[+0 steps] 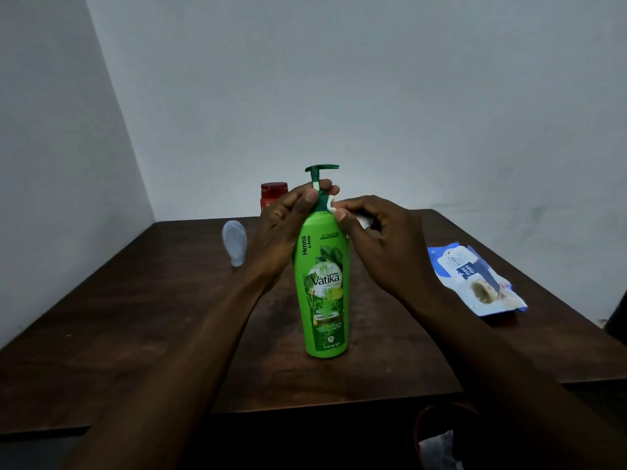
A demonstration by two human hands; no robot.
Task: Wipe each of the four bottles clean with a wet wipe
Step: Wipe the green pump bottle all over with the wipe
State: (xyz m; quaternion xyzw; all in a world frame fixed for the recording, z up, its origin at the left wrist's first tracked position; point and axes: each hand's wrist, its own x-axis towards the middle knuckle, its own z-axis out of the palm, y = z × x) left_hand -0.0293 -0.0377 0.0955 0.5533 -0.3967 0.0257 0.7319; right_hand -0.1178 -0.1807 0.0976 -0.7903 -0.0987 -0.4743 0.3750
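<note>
A tall green pump shampoo bottle (326,286) stands upright at the middle of the dark wooden table (135,317). My left hand (288,225) grips its neck just below the pump head. My right hand (376,239) pinches a white wet wipe (330,207) against the bottle's right shoulder. A small clear bottle (234,242) lies on the table to the left. Behind my left hand, a red-capped bottle (273,193) stands at the table's far edge, partly hidden.
A blue and white wet-wipe pack (475,279) lies on the right side of the table. Pale walls meet in a corner behind the table. Below the front edge, a dark round bin (441,435) holds something white.
</note>
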